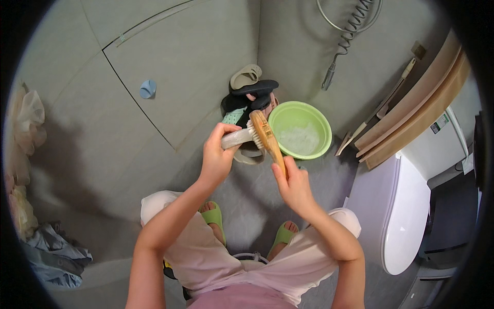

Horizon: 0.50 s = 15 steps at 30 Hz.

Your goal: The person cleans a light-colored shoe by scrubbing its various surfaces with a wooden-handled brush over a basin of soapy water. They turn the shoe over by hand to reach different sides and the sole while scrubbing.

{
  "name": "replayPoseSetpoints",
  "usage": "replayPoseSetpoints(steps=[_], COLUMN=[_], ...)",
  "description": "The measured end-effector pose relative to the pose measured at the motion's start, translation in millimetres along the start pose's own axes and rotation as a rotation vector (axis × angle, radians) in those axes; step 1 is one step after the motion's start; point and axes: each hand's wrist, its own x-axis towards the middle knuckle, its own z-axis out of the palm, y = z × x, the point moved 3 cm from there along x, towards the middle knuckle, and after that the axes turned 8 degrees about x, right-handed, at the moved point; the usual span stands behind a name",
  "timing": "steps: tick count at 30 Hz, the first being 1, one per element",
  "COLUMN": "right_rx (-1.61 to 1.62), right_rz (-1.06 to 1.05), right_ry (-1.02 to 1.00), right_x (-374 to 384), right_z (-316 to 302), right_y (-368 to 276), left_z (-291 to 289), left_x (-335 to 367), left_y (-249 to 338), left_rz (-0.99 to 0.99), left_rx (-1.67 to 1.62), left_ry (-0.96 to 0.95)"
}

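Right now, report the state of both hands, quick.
Left hand: closed, holding a pale slipper.
Right hand: closed, holding a wooden brush by its handle.

Tan oval wooden brush (pixel 264 135): handle end hidden in right hand (pixel 296 189). Coiled silver metal hose (pixel 355 21): cut off by top edge.

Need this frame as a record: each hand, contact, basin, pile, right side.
left hand: holds a pale slipper
right hand: holds a wooden brush
contact: bristles against the slipper
basin: green basin, white suds inside
pile: assorted footwear, left of the basin
right side: white toilet
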Motion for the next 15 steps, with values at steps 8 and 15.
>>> replayPoseSetpoints(steps=[8, 15], right_rx=[-0.042, -0.040], right_rz=[-0.102, -0.205], right_ry=[0.113, 0.121], right_x=[9, 0], right_z=[-20, -14], right_y=[-6, -5], left_z=[-9, 7], left_x=[6, 9], left_y=[-27, -29], left_rz=[-0.520, -0.824], left_rx=[-0.347, -0.816], left_ry=[0.232, 0.250])
